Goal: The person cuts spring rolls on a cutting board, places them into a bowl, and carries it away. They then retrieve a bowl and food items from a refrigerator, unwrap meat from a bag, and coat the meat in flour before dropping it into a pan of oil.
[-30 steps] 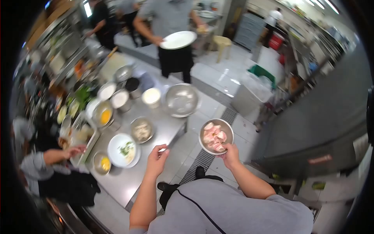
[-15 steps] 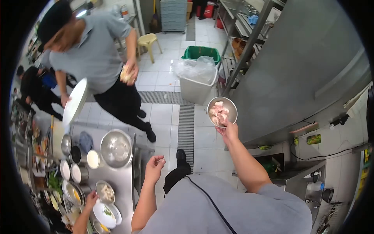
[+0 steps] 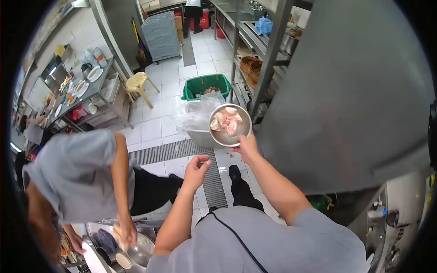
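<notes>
head-worn view, facing forward and down, edges too dark

Fingers of the right hand (image 3: pixel 247 149) are partly hidden beneath the bowl (image 3: pixel 231 139). A co-worker's head (image 3: pixel 44 236) is blurred at the dark left rim, and a pale item (image 3: pixel 119 236) is too smeared to be identified. A white plate (image 3: pixel 93 258) is cut off by the bottom edge, a distant person (image 3: pixel 193 12) by the top.
</notes>
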A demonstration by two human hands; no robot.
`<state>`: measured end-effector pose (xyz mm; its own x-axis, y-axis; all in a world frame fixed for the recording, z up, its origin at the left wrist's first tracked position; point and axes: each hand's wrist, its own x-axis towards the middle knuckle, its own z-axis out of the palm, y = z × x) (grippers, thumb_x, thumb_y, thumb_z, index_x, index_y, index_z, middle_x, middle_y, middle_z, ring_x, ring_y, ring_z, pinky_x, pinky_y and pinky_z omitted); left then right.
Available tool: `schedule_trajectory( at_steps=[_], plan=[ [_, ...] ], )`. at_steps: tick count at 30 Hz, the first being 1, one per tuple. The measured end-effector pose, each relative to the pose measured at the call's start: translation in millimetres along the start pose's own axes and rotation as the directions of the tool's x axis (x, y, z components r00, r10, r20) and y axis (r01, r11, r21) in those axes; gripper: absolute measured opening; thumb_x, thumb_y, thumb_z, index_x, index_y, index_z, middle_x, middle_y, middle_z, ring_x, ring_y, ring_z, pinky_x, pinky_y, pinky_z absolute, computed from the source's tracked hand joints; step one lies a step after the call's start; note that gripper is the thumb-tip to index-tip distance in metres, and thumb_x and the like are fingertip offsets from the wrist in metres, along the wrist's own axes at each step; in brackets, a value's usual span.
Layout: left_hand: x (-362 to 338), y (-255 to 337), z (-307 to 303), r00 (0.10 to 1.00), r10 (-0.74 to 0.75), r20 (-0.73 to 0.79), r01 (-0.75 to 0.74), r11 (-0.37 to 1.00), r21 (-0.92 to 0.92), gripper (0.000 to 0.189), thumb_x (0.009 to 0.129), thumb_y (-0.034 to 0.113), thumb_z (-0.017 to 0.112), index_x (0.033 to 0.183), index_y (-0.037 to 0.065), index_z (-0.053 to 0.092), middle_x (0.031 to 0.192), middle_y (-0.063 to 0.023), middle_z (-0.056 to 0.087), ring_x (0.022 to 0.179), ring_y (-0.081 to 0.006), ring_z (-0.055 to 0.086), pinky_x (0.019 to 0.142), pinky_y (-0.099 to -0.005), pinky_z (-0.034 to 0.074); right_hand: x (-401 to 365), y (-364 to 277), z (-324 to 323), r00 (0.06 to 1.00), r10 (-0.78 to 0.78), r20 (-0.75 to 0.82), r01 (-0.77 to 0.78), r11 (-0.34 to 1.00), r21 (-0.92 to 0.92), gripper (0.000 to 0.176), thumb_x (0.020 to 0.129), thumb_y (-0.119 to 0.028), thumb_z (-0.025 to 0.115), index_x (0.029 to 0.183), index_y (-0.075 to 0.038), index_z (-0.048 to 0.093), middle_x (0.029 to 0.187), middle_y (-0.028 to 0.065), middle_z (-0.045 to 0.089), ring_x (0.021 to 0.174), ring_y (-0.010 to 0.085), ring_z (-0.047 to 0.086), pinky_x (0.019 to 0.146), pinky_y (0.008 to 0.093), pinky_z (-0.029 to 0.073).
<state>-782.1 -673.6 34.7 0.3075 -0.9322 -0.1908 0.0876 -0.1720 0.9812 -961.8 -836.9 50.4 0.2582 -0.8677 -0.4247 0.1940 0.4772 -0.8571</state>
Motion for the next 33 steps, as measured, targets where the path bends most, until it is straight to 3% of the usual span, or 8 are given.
schedule_trajectory(
  at_steps=[3, 5, 9, 13, 19, 26, 28, 33],
  plan=[
    [54.6, -12.2, 0.3, 0.997, -0.049, -0.055, 0.051, 0.997, 0.049, 0.027, 0.097, 0.016, 0.072, 0.119, 0.000, 0.066, 0.104, -0.0051, 0.071, 0.091, -0.0120, 0.064, 0.081, -0.0278, 0.053, 55.2, -5.6, -1.9, 0.992, -0.120, -0.023, 0.121, 0.993, 0.006, 0.050, 0.089, -0.001, 0.046, 0.138, -0.004, 0.050, 0.102, 0.0176, 0.071, 0.074, 0.0275, 0.074, 0.056, 0.0346, 0.061],
    [87.8, -11.0, 2.5, 0.990, -0.084, -0.112, 0.090, 0.995, 0.052, 0.028, 0.097, 0.016, 0.072, 0.119, 0.000, 0.066, 0.104, -0.0052, 0.071, 0.090, -0.0121, 0.064, 0.081, -0.0278, 0.053, 105.4, -15.6, 1.3, 0.995, 0.099, 0.011, -0.100, 0.995, 0.023, 0.048, 0.089, 0.000, 0.046, 0.136, -0.002, 0.053, 0.101, 0.0172, 0.072, 0.073, 0.0269, 0.074, 0.056, 0.0345, 0.062],
    [148.3, -2.1, -10.0, 0.957, -0.113, -0.268, 0.139, 0.987, 0.082, 0.028, 0.096, 0.015, 0.072, 0.118, -0.001, 0.066, 0.103, -0.0055, 0.071, 0.089, -0.0117, 0.064, 0.080, -0.0280, 0.052, 217.3, -50.8, 37.0, 0.986, 0.125, 0.107, -0.127, 0.992, 0.015, 0.043, 0.089, -0.001, 0.048, 0.131, -0.002, 0.058, 0.099, 0.0185, 0.072, 0.072, 0.0277, 0.074, 0.055, 0.0324, 0.060],
    [178.2, 22.8, -21.9, 0.912, -0.076, -0.403, 0.121, 0.989, 0.087, 0.027, 0.097, 0.017, 0.070, 0.119, 0.003, 0.066, 0.111, -0.0061, 0.070, 0.099, -0.0144, 0.068, 0.083, -0.0303, 0.054, 256.2, -89.0, 62.8, 0.987, -0.110, 0.117, 0.100, 0.991, 0.088, 0.048, 0.089, 0.001, 0.046, 0.136, -0.001, 0.050, 0.115, 0.0233, 0.068, 0.074, 0.0295, 0.074, 0.051, 0.0334, 0.060],
    [192.0, 35.0, -44.2, 0.865, -0.085, -0.494, 0.191, 0.967, 0.167, 0.029, 0.096, 0.016, 0.070, 0.120, 0.000, 0.066, 0.109, -0.0065, 0.070, 0.095, -0.0138, 0.069, 0.080, -0.0288, 0.055, 381.3, -68.9, 107.2, 0.997, 0.052, 0.053, -0.056, 0.996, 0.073, 0.044, 0.090, 0.001, 0.045, 0.133, 0.002, 0.052, 0.106, 0.0223, 0.069, 0.072, 0.0292, 0.073, 0.049, 0.0367, 0.060],
    [212.4, -6.8, -99.0, 0.744, -0.161, -0.649, 0.250, 0.967, 0.047, 0.027, 0.096, 0.016, 0.069, 0.119, 0.002, 0.065, 0.112, -0.0068, 0.070, 0.095, -0.0155, 0.069, 0.078, -0.0314, 0.055, 360.0, -75.4, 153.1, 0.976, -0.074, 0.206, 0.075, 0.997, 0.003, 0.036, 0.096, -0.003, 0.051, 0.133, 0.000, 0.055, 0.105, 0.0211, 0.070, 0.072, 0.0275, 0.073, 0.052, 0.0348, 0.061],
    [218.9, -20.2, -119.0, 0.721, -0.188, -0.667, 0.278, 0.960, 0.030, 0.027, 0.096, 0.016, 0.069, 0.119, 0.002, 0.065, 0.112, -0.0070, 0.070, 0.096, -0.0159, 0.069, 0.079, -0.0320, 0.055, 362.1, -56.9, 166.9, 0.951, 0.294, 0.094, -0.291, 0.956, -0.041, 0.037, 0.095, -0.001, 0.051, 0.132, 0.000, 0.055, 0.105, 0.0200, 0.070, 0.076, 0.0283, 0.073, 0.054, 0.0345, 0.061],
    [258.1, -50.6, -185.5, 0.689, -0.210, -0.693, 0.284, 0.959, -0.008, 0.030, 0.091, 0.018, 0.073, 0.112, -0.003, 0.069, 0.105, -0.0129, 0.074, 0.088, -0.0194, 0.069, 0.080, -0.0329, 0.055, 428.6, -36.9, 230.9, 0.895, 0.381, 0.233, -0.385, 0.923, -0.033, 0.043, 0.089, 0.003, 0.047, 0.132, 0.002, 0.053, 0.107, 0.0218, 0.069, 0.080, 0.0314, 0.074, 0.057, 0.0363, 0.063]
  ],
)
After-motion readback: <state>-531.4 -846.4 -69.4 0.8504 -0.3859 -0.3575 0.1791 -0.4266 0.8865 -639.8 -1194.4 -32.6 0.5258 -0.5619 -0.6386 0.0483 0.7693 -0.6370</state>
